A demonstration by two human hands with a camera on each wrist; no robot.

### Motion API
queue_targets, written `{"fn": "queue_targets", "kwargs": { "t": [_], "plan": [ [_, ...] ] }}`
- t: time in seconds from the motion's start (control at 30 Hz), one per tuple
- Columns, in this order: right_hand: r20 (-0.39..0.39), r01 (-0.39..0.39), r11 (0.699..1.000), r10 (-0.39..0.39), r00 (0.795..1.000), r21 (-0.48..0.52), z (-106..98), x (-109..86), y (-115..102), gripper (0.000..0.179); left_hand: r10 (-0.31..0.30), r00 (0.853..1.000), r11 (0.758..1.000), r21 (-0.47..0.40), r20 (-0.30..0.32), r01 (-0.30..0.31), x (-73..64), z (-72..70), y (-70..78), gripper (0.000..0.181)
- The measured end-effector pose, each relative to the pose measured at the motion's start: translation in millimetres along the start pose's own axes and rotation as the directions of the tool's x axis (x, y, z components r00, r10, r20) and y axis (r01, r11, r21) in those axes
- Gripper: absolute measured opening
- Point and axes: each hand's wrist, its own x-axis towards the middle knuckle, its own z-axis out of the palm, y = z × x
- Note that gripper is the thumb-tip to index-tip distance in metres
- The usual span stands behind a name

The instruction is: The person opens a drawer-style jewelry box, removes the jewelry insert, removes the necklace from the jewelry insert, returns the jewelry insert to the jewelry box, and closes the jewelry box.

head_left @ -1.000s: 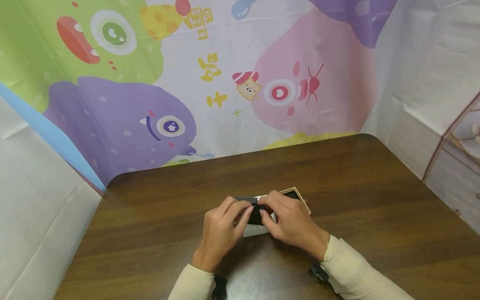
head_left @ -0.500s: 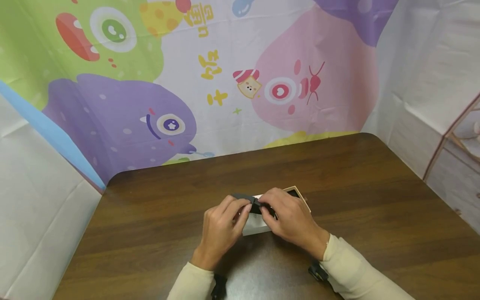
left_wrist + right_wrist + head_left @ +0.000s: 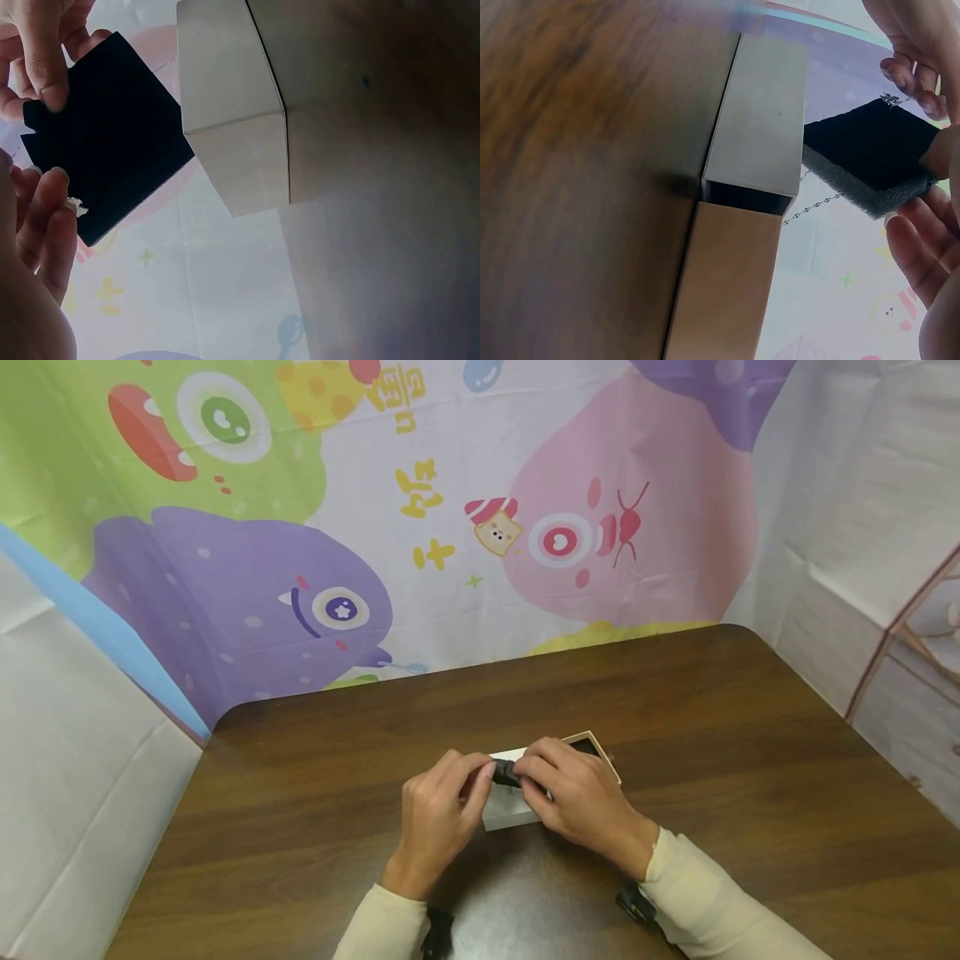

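A black foam pad (image 3: pixel 870 150) with a notched edge is in my right hand (image 3: pixel 581 802), whose thumb and fingers pinch one end of it. It is tilted above the white box (image 3: pixel 517 810). My left hand (image 3: pixel 437 822) is at the pad's other end, its fingertips pinching a fine silver chain (image 3: pixel 910 98). A small silver charm (image 3: pixel 891 99) on this chain lies right at the pad's edge. In the right wrist view, more chain (image 3: pixel 815 208) hangs below the pad, partly hidden behind the box.
Partly slid out of the white box is a tan drawer (image 3: pixel 724 289), its dark inside showing in the head view. Both stand on a brown wooden table (image 3: pixel 315 793). A cartoon-printed cloth (image 3: pixel 450 610) hangs behind the table.
My left hand has shifted slightly left, away from the right hand. The pad has turned from hanging broadside between my hands to lying flatter, and more of the white box shows.
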Motion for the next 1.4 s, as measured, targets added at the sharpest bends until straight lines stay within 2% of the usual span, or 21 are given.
{"fn": "queue_targets", "kwargs": {
  "t": [0.33,0.63,0.83,1.17,1.4],
  "plan": [
    [0.039,-0.003,1.0,0.002,0.999,0.02,-2.4,0.6,-1.9,0.01,-0.02,1.0,1.0,0.009,-0.023,0.02,-0.5,0.1,-0.1,0.016],
    [0.031,0.018,0.999,-0.019,0.999,0.029,-1.1,0.1,-0.9,0.021,-0.017,0.999,1.0,0.012,-0.037,0.018,-0.9,0.8,-0.3,0.016],
    [0.039,0.019,0.999,-0.021,0.999,0.038,-1.3,0.3,-1.5,0.019,-0.021,0.999,1.0,0.019,-0.048,0.022,-1.0,0.6,-0.3,0.017],
    [0.03,0.019,0.999,-0.021,0.999,0.05,-1.1,0.3,-1.5,0.016,-0.089,0.992,0.996,-0.028,-0.085,0.087,-1.9,1.8,-1.2,0.011],
    [0.035,0.005,0.998,-0.007,0.999,0.057,-1.7,0.4,-1.9,0.01,-0.099,0.99,0.995,-0.026,-0.103,0.097,-2.2,1.8,-2.1,0.013]
  ]
}}
